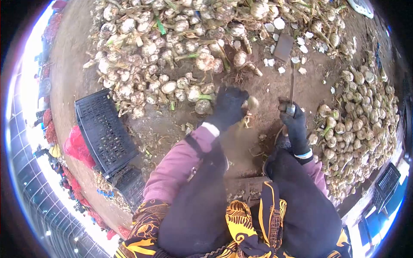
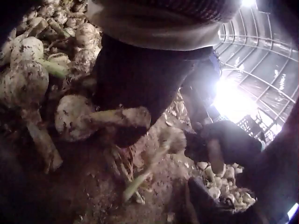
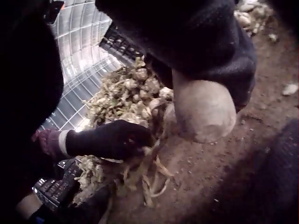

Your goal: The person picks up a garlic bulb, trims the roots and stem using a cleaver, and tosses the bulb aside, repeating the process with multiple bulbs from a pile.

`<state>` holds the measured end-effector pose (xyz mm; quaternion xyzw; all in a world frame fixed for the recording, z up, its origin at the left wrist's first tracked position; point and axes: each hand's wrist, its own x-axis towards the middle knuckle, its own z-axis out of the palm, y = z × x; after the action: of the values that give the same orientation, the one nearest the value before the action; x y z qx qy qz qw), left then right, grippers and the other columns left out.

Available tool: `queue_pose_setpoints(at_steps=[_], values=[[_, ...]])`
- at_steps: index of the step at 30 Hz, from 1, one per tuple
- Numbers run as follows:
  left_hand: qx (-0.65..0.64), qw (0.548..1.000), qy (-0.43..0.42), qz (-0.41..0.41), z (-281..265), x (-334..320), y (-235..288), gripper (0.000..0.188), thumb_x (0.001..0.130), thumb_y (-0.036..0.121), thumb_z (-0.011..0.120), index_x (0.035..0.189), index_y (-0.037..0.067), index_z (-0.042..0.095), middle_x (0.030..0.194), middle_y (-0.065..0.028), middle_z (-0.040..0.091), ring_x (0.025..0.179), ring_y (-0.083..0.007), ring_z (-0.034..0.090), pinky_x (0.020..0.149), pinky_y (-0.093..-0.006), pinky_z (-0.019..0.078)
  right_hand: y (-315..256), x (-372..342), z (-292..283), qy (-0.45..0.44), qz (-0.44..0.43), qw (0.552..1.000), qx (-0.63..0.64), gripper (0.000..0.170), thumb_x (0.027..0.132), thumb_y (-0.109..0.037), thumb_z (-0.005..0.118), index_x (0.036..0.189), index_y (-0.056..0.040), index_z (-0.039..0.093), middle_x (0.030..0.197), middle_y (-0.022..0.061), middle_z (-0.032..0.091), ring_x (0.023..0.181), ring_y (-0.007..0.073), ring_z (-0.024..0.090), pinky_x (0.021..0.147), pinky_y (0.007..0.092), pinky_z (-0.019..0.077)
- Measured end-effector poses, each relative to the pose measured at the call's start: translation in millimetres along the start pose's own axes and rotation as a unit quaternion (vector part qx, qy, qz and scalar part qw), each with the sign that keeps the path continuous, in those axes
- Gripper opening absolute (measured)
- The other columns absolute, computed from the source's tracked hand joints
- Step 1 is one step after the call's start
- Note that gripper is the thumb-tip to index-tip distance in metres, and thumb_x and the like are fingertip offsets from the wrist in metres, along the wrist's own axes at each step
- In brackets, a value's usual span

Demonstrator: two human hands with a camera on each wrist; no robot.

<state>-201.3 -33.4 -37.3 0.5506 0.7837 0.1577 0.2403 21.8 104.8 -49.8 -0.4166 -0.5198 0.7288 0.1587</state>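
Observation:
In the head view the left hand (image 1: 230, 107), in a dark glove, holds a pale garlic bulb (image 1: 252, 103) at its right side, with dry leaf strips hanging under it. The gloved right hand (image 1: 294, 124) grips a knife by its pale handle (image 1: 291, 110), and the thin blade (image 1: 292, 84) points away from the body. The right wrist view shows the handle's rounded butt (image 3: 208, 114) coming out of the fist, and the left hand (image 3: 119, 140) beyond it with leaf strips (image 3: 154, 182) below.
Untrimmed garlic (image 1: 150, 56) lies heaped ahead and to the left. Another pile of bulbs (image 1: 357, 124) is at the right. Black crates (image 1: 105, 129) stand at the left beside a red net bag (image 1: 78, 147). A flat brown block (image 1: 283, 47) lies ahead among white scraps.

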Motion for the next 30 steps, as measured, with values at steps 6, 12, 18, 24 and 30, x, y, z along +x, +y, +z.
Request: queue_pose_setpoints(at_steps=[6,12,18,24,30], values=[[-0.512,0.805,0.274,-0.125,-86.6,-30.5,-42.7,0.020,0.079,0.003,0.061,0.096,0.006,0.053,0.087,-0.0073,0.056,0.077,-0.0160,0.063,0.051,-0.0256,0.0535,-21.7,-9.9,-10.6,0.058,-0.021,0.990,-0.128,0.035,0.077,0.002,0.058,0.111,-0.0030,0.064,0.095,0.0007,0.063,0.086,0.0099,0.058,0.076,0.0239,0.0471],[0.067,0.948,0.106,-0.292,-48.0,-13.1,-166.4,0.048,0.072,0.032,0.074,0.112,0.010,0.060,0.102,-0.0130,0.069,0.096,-0.0300,0.067,0.080,-0.0419,0.0531,-16.0,-15.1,-3.8,0.053,0.001,0.995,-0.089,0.030,0.079,-0.001,0.061,0.109,-0.0021,0.064,0.097,0.0023,0.065,0.086,0.0115,0.058,0.079,0.0274,0.0475],[0.141,0.959,0.056,-0.238,-34.6,-0.7,-150.1,0.041,0.073,0.031,0.072,0.108,0.012,0.063,0.095,-0.0145,0.068,0.091,-0.0333,0.065,0.081,-0.0447,0.0508,-20.5,-16.5,8.4,0.038,-0.005,0.995,-0.096,0.031,0.079,-0.001,0.062,0.110,-0.0023,0.063,0.097,0.0031,0.065,0.088,0.0125,0.059,0.081,0.0280,0.0479],[-0.435,0.861,0.204,-0.164,-82.6,-46.4,-109.9,0.032,0.078,0.021,0.072,0.107,0.009,0.065,0.094,-0.0082,0.067,0.084,-0.0185,0.066,0.074,-0.0329,0.0523,-15.2,-19.6,9.0,0.031,-0.013,0.995,-0.097,0.032,0.078,0.000,0.061,0.111,-0.0013,0.063,0.099,0.0033,0.066,0.089,0.0128,0.060,0.082,0.0280,0.0482],[0.073,0.884,0.274,-0.371,-96.2,-118.6,-194.5,0.028,0.076,0.028,0.072,0.093,0.007,0.065,0.086,-0.0150,0.069,0.081,-0.0313,0.068,0.072,-0.0416,0.0534,-11.3,-20.8,-1.4,0.036,0.019,0.995,-0.095,0.033,0.077,0.000,0.061,0.111,-0.0013,0.063,0.100,0.0036,0.066,0.091,0.0126,0.060,0.083,0.0274,0.0478]])
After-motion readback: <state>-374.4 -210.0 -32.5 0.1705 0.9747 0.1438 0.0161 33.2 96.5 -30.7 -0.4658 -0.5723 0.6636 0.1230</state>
